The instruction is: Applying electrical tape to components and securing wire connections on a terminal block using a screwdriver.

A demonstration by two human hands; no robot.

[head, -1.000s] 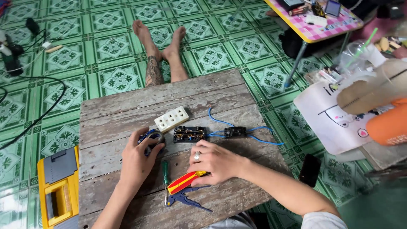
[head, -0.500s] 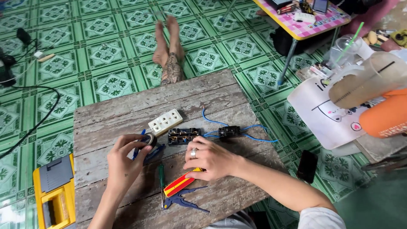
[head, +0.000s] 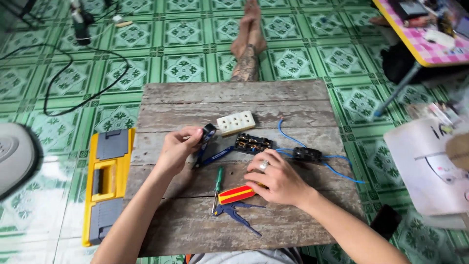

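Note:
My left hand (head: 177,149) lifts a pair of blue-handled pliers (head: 209,146) by the head; the handles trail down onto the weathered wooden board (head: 229,98). My right hand (head: 276,178) lies flat on the board, its fingers over the end of a red and yellow screwdriver handle (head: 236,194). Just beyond my right hand sits an open black socket base (head: 253,143), joined by blue wires (head: 286,134) to a second black part (head: 307,154). A white socket cover (head: 236,122) rests behind the pliers.
A green-handled screwdriver (head: 218,186) and a blue tool (head: 239,212) lie at the board's near edge. A yellow toolbox (head: 105,183) stands on the green tiled floor to the left. Someone's bare feet (head: 248,41) are beyond the board. A low table (head: 415,41) is at back right.
My left hand has picked the pliers' head up off the board and raised it a little. My right hand has settled lower, onto the red and yellow handle. The camera moved closer.

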